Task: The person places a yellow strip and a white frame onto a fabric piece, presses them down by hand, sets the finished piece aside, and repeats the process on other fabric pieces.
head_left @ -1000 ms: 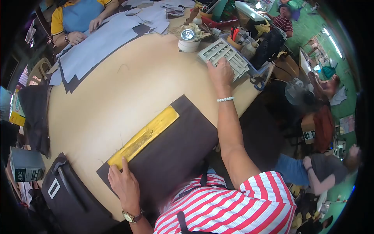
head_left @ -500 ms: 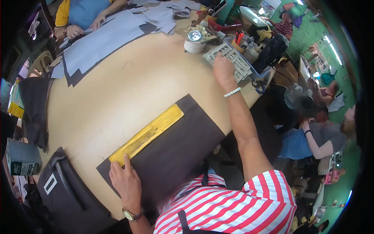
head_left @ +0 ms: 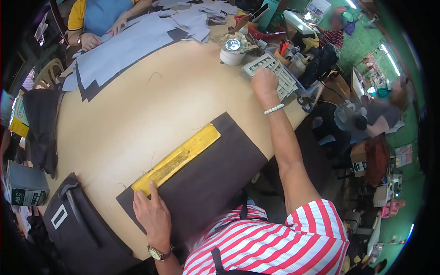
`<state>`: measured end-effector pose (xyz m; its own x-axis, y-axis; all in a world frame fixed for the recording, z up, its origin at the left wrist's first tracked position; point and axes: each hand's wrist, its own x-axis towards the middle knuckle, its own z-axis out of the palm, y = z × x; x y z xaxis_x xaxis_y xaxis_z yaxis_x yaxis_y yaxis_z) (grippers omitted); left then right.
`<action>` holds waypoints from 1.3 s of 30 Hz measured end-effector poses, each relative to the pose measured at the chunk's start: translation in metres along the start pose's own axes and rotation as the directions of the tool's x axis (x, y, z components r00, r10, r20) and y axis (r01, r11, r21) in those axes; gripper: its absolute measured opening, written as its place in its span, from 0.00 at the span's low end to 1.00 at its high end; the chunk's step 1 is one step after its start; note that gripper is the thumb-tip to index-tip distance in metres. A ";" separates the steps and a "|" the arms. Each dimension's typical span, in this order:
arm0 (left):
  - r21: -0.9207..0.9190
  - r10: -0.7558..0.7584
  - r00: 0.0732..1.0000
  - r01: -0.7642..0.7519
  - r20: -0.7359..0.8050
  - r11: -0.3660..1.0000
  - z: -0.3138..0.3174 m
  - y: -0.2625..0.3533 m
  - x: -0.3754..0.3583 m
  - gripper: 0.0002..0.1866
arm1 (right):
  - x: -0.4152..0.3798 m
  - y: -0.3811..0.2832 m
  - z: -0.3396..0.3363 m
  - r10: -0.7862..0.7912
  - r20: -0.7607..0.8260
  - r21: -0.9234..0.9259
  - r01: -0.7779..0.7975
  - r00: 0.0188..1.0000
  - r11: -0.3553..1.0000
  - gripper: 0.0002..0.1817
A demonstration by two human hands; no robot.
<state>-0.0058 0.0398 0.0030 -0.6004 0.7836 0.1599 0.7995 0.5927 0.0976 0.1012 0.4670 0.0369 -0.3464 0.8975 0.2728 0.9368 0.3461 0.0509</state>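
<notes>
My left hand (head_left: 153, 215) lies with fingers stretched out over the near end of a yellow bar (head_left: 178, 156), touching it. The bar has a worn, darker patch along its middle. It rests along the upper edge of a dark fabric panel (head_left: 215, 169) on the table. My right hand (head_left: 266, 85) is closed at the near-left side of a stack of pale slotted plates (head_left: 275, 68). Its fingertips are hidden, so what they grip, if anything, does not show.
A white round container with a shiny top (head_left: 232, 52) stands beside the plates, near scissors (head_left: 306, 103) and a cluttered tray. Across the table (head_left: 110, 133), a person's hands rest on grey cloth (head_left: 123, 50). At left lie a dark piece with a handle (head_left: 78, 215) and a tin (head_left: 27, 185).
My right hand has drawn slightly back toward me, its fingers more curled at the plates. My left hand stays on the yellow bar. The whole view has shifted a little.
</notes>
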 end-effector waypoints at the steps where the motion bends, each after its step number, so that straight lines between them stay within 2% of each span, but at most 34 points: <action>1: 0.000 -0.003 1.000 0.003 0.005 1.000 0.000 0.000 0.000 0.22 | -0.001 0.000 0.000 -0.008 -0.011 -0.014 0.008 1.000 1.000 0.10; 6: -0.018 0.001 1.000 -0.002 -0.011 1.000 0.000 0.000 0.001 0.22 | -0.004 0.002 -0.003 -0.015 -0.024 -0.017 0.014 1.000 1.000 0.10; 9: -0.040 -0.034 0.998 0.036 0.054 0.999 0.001 0.001 0.000 0.24 | -0.001 0.004 0.003 -0.003 -0.012 -0.025 0.003 1.000 1.000 0.10; 12: -0.031 -0.036 0.998 0.038 0.053 0.999 0.003 0.000 -0.002 0.24 | -0.006 0.000 0.000 0.008 -0.043 -0.058 -0.011 0.999 0.998 0.10; 15: -0.015 0.009 0.999 -0.009 -0.050 1.000 0.004 0.000 -0.002 0.23 | -0.008 0.001 0.001 0.002 -0.013 -0.076 -0.003 1.000 0.997 0.10; 18: -0.022 0.016 0.997 -0.018 -0.075 1.000 0.007 -0.002 -0.003 0.24 | -0.007 0.007 0.015 0.029 -0.210 -0.102 -0.052 0.977 0.993 0.11; 20: -0.023 0.008 0.998 -0.010 -0.060 1.000 0.005 -0.001 -0.002 0.24 | -0.006 0.016 0.018 0.033 -0.244 -0.050 -0.046 0.969 0.998 0.13; 22: -0.029 -0.003 1.000 0.002 -0.031 1.000 0.003 0.000 -0.002 0.25 | -0.013 0.018 -0.001 0.068 -0.319 -0.010 -0.075 0.945 0.997 0.12; 25: -0.035 -0.011 1.000 0.012 0.011 0.999 0.002 -0.001 -0.001 0.25 | -0.015 0.039 -0.026 0.049 -0.445 0.039 -0.035 0.894 0.999 0.12; 27: -0.026 -0.004 1.000 0.004 0.009 1.000 0.001 -0.001 0.001 0.24 | -0.011 0.057 -0.036 0.008 -0.649 0.140 0.110 0.761 0.984 0.15; 28: -0.037 0.008 1.000 -0.007 0.009 0.999 0.000 0.000 0.002 0.24 | -0.016 0.062 -0.046 0.000 -0.672 0.200 0.182 0.740 0.963 0.17; 29: -0.042 0.011 1.000 -0.011 0.011 0.999 -0.001 0.000 0.003 0.24 | -0.025 0.061 -0.060 -0.005 -0.692 0.264 0.260 0.722 0.929 0.19; 30: -0.038 0.008 1.000 -0.007 0.017 0.999 -0.003 -0.003 0.003 0.24 | -0.029 0.062 -0.062 0.019 -0.695 0.433 0.396 0.719 0.810 0.23; 31: -0.039 0.016 1.000 -0.016 0.006 0.999 -0.005 -0.004 0.005 0.22 | -0.029 0.062 -0.052 0.068 -0.666 0.637 0.518 0.743 0.571 0.20; 32: -0.051 0.017 0.999 -0.016 0.028 0.999 -0.008 -0.006 0.007 0.22 | -0.045 0.047 -0.059 0.112 -0.563 0.801 0.506 0.819 0.320 0.17; 33: -0.064 0.017 0.999 -0.014 0.051 0.998 -0.009 -0.008 0.008 0.21 | -0.062 0.041 -0.065 0.056 -0.389 0.888 0.358 0.920 0.290 0.14; 34: -0.080 0.017 0.997 -0.011 0.072 0.997 -0.011 -0.011 0.011 0.20 | -0.077 0.038 -0.066 -0.012 -0.202 0.941 0.198 0.979 0.276 0.12; 35: -0.143 0.024 0.998 -0.015 0.062 0.990 -0.010 -0.015 0.014 0.19 | -0.092 0.030 -0.061 -0.135 -0.085 0.979 0.107 0.987 0.172 0.11; 37: -0.277 0.046 0.998 -0.034 0.038 0.960 -0.007 -0.023 0.019 0.16 | -0.120 0.021 -0.050 -0.391 0.118 0.993 -0.120 0.913 0.020 0.09; 39: -0.392 0.025 0.998 0.001 0.062 0.920 -0.007 -0.036 0.026 0.13 | -0.145 0.000 -0.040 -0.529 0.199 0.956 -0.282 0.825 -0.079 0.08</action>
<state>-0.0499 0.0375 0.0110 -0.5802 0.8082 0.1011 0.7421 0.4734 0.4746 0.1536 0.3263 0.0361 -0.7910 0.6118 0.0067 -0.0232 -0.0191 -0.9995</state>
